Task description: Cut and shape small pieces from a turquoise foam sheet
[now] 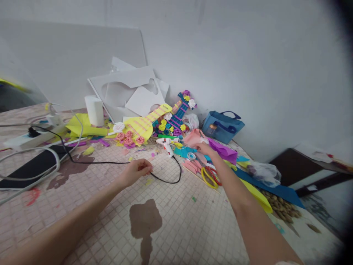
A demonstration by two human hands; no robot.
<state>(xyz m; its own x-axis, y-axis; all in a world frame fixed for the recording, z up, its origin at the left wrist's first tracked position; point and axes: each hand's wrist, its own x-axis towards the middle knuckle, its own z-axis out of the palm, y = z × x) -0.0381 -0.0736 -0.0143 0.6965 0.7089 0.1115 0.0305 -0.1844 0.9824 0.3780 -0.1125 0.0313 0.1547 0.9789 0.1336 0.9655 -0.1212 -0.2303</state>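
My left hand point(137, 170) is closed above the tiled tabletop, its thumb and fingers pinched where a black power cord point(168, 182) comes out. The cord curves on to a white hot glue gun point(166, 146) lying on its side. Farther right, my right hand point(206, 149) reaches into the craft materials, its fingers closed at the edge of a piece of pink crepe paper point(192, 137). The exact fingertip contact is small and partly hidden. Close below it lie a roll of tape point(191, 156), yellow-handled scissors point(209, 178) and red-handled scissors point(214, 173).
A yellow paper guitar point(142, 125) with paper flowers and a blue one point(178, 116) lean at the back, before white board offcuts point(121, 79). A blue bag point(223, 127) stands by the wall. At left are a power strip point(20, 141) and a black tablet-like slab point(30, 167). Peanuts point(280, 208) lie right.
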